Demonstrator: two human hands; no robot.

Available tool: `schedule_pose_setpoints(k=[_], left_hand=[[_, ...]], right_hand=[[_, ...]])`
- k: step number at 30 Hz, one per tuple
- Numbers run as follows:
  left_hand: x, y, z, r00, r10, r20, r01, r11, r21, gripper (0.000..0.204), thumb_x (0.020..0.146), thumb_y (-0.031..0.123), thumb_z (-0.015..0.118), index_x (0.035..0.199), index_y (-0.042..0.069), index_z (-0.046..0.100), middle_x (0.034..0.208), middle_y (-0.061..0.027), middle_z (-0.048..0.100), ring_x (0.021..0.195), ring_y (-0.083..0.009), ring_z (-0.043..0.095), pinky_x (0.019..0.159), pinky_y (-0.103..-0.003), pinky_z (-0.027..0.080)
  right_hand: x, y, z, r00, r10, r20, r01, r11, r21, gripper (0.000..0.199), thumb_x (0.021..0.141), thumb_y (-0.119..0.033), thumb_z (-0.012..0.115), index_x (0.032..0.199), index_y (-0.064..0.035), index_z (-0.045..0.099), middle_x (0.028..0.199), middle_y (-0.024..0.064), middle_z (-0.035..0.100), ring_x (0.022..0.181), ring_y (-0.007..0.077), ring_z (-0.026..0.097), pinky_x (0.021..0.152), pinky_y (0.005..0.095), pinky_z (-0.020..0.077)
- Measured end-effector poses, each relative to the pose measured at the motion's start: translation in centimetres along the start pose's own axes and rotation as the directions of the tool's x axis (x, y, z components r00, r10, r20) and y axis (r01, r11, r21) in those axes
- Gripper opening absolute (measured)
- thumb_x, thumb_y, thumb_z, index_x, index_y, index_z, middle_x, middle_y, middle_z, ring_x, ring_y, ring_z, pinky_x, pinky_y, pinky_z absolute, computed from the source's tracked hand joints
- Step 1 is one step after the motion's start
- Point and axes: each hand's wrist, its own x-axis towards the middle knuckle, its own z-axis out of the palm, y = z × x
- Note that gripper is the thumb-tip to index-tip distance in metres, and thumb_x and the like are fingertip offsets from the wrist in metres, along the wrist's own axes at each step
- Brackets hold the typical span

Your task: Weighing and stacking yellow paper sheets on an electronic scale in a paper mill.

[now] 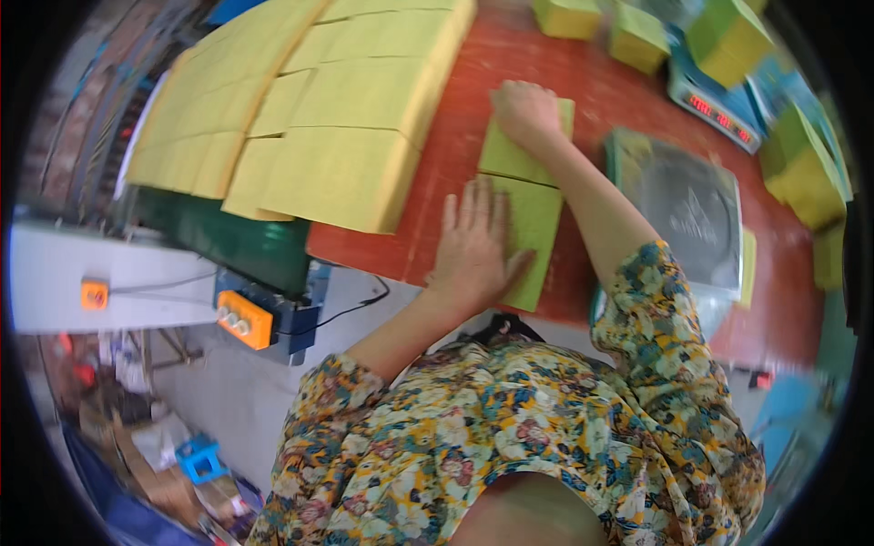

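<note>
The left hand (pixel 473 246) lies flat, fingers spread, on the near yellow-green paper stack (pixel 533 241). At its twelve o'clock, the right hand (pixel 525 114) presses palm-down on the far stack (pixel 510 155), gripping nothing. The sheets look thin, floppy and slippery, so they are probably best lifted by squeezing the edges.

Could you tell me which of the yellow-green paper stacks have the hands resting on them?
The two flat stacks at the near table edge, under both hands; the others lie untouched.

This is a small factory or packing workshop. Large stacks of yellow paper sheets (pixel 319 118) cover the far left of a red surface (pixel 628 100), with smaller bundles (pixel 728 36) at the far right beside a digital scale (pixel 715 105) with a red readout. At the near left stands a machine with an orange button box (pixel 244 318) and cables, above a cluttered concrete floor (pixel 228 400).
</note>
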Motion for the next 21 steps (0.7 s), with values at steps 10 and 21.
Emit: schedule_pose_setpoints(k=[10,21], left_hand=[[-4.2,3.1,-2.2,0.989,0.148,0.004,-0.148,0.989,-0.025,0.071,0.087,0.037,0.064,0.136,-0.009,0.042,0.145,-0.0306,0.033,0.137,-0.0449,0.030,0.110,-0.058,0.026],[-4.8,3.1,0.8,0.995,0.101,-0.014,-0.101,0.995,-0.020,0.069,0.092,0.042,0.055,0.139,-0.005,0.038,0.144,-0.0306,0.035,0.125,-0.0464,0.042,0.100,-0.049,0.044]], right_hand=[[-15.3,1.5,-3.1,0.695,0.265,-0.668,0.130,0.868,0.480,0.031,0.091,-0.024,0.059,0.115,-0.0041,0.062,0.114,0.0161,0.064,0.106,0.0332,0.061,0.089,0.0409,0.0487],[-39.6,-5.6,12.6,0.700,0.518,0.492,-0.103,-0.608,0.787,0.031,0.098,-0.023,0.049,0.118,-0.0007,0.057,0.107,0.0113,0.066,0.094,0.0208,0.065,0.085,0.0340,0.0514]])
